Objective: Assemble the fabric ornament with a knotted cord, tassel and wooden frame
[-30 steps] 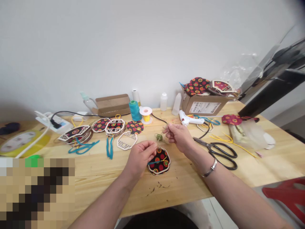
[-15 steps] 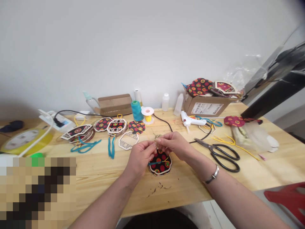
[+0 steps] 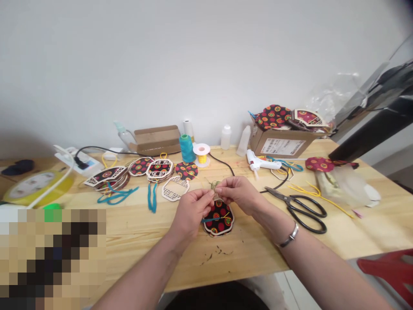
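Green, thin string (image 3: 214,185) curled in small loops just past our fingertips, near the far edge of a flat, round-ish black cloth piece (image 3: 220,212) with red and orange flowers and a pale, wavy rim. Our left hand (image 3: 191,212) and our right hand (image 3: 242,194) were close together, with thumbs and fingers in a narrow pinch on the string. Our fingers hid the bit in between, so we could not tell if there was a knot.

We thought the string would be very light, soft and bendy, and a bit easy to lose from our fingers. A small pinch near an end seemed the best hold. The cloth piece looked light too, with a stiffer rim that we could hold at its sides without squashing the middle.

The loops we could see poked away from us, toward the wall (image 3: 206,64). They curled too much for us to find one long way. The cloth piece lay flat on the pale wooden table (image 3: 145,249), and its shape had no clear long side. A blue-green cord (image 3: 211,220) lay across it from left to right, with yellow strands (image 3: 227,215) at the right end.
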Motion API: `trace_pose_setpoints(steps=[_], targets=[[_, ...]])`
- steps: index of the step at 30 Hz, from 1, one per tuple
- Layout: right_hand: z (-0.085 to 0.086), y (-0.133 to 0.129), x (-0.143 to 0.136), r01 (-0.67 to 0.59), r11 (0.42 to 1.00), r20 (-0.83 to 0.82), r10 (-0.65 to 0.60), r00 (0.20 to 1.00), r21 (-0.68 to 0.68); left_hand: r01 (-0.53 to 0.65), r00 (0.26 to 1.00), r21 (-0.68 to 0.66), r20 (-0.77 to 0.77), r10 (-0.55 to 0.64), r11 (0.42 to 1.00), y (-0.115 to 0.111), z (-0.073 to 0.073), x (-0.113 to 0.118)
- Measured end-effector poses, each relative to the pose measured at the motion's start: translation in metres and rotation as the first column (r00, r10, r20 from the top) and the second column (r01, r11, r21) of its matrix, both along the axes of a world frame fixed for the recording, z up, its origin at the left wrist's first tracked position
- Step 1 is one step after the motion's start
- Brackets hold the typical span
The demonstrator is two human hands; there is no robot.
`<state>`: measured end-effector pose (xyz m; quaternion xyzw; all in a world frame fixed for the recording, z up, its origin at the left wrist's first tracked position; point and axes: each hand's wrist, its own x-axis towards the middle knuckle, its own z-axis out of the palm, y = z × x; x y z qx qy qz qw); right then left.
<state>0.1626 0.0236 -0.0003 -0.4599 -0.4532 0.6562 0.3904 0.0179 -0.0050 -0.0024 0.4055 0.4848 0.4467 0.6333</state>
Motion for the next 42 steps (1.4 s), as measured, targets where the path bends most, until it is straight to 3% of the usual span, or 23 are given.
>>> trace_pose_setpoints(steps=[11, 18, 22, 29, 34, 42], targets=[[-0.0004, 0.0013, 0.0024, -0.085, 0.995, 0.107, 0.079, 0.991, 0.056, 0.007, 0.999, 0.018, -0.040, -0.007, 1.000, 0.0019, -0.0001, -0.0006], [0.0051, -0.0006, 0.0020, -0.096, 0.995, 0.073, 0.095, 0.993, 0.015, 0.015, 0.998, 0.024, -0.063, -0.014, 1.000, 0.0017, -0.0003, -0.0019], [0.0063, -0.0018, 0.0021, -0.116, 0.991, 0.092, 0.110, 0.990, 0.066, 0.027, 0.994, 0.028, -0.105, -0.024, 0.999, 0.0011, -0.0015, -0.0023], [0.0039, -0.0026, -0.0034, 0.031, 0.995, 0.017, -0.032, 0.999, 0.092, 0.065, 0.990, 0.083, -0.128, -0.054, 0.994, -0.0009, -0.0021, -0.0007], [0.0074, -0.0048, -0.0042, -0.032, 0.995, 0.002, 0.032, 0.999, 0.100, 0.036, 0.993, 0.091, -0.114, -0.025, 0.995, -0.0001, -0.0026, -0.0026], [0.0020, -0.0014, -0.0004, -0.028, 0.997, -0.041, 0.031, 0.999, 0.079, 0.008, 0.999, 0.063, -0.045, -0.005, 0.998, 0.0011, 0.0020, -0.0032]])
